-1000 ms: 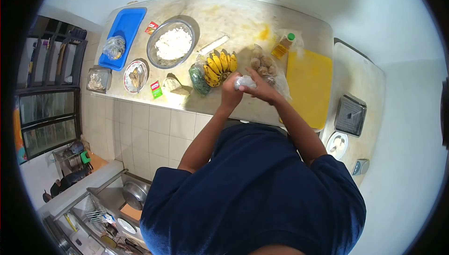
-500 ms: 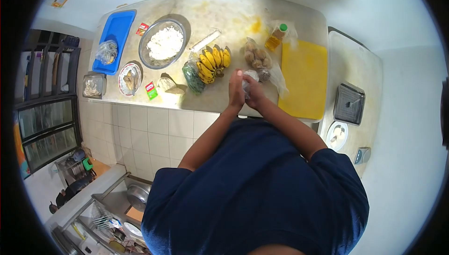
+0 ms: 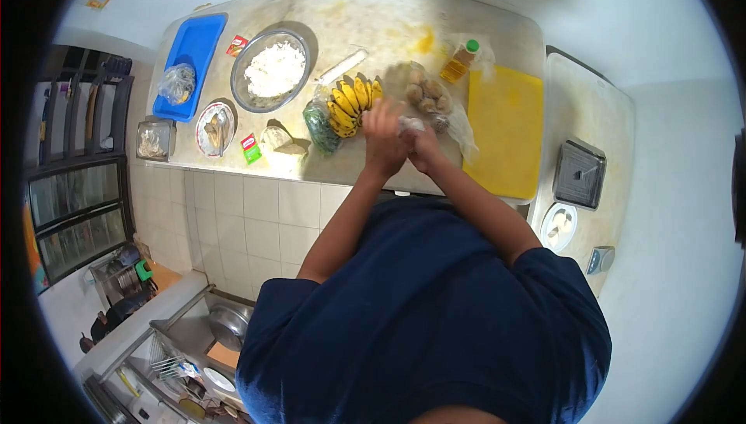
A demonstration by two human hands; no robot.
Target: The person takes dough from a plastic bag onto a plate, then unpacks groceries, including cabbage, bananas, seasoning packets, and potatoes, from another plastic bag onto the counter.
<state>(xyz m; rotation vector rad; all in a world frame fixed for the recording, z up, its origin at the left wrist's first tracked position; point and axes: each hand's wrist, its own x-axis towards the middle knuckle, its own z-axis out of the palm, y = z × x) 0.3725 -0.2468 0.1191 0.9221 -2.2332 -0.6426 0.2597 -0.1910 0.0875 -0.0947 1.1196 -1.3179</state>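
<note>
My right hand [image 3: 422,149] is closed on a small crumpled piece of clear whitish plastic [image 3: 411,124], which looks like a plastic bag; what it contains, if anything, I cannot make out. Beside it, my left hand [image 3: 386,143] is raised with its fingers apart and blurred by motion, close to the bananas. A bunch of ripe bananas [image 3: 353,105] lies just left of my hands. Against it rests a plastic bag of dark green leaves [image 3: 321,129]. Beyond my right hand sits a clear bag of round brown items [image 3: 429,94].
A yellow cutting board [image 3: 505,132] covers the table's right side, near an oil bottle with a green cap [image 3: 460,61]. Leftward are a metal bowl of white shreds [image 3: 240,90], a plate [image 3: 203,144], a green sachet [image 3: 251,149], half a cabbage [image 3: 275,139] and a blue tray [image 3: 203,43].
My left hand has come away from my right hand, moving left with its fingers spreading. The right hand keeps hold of the crumpled plastic in about the same place.
</note>
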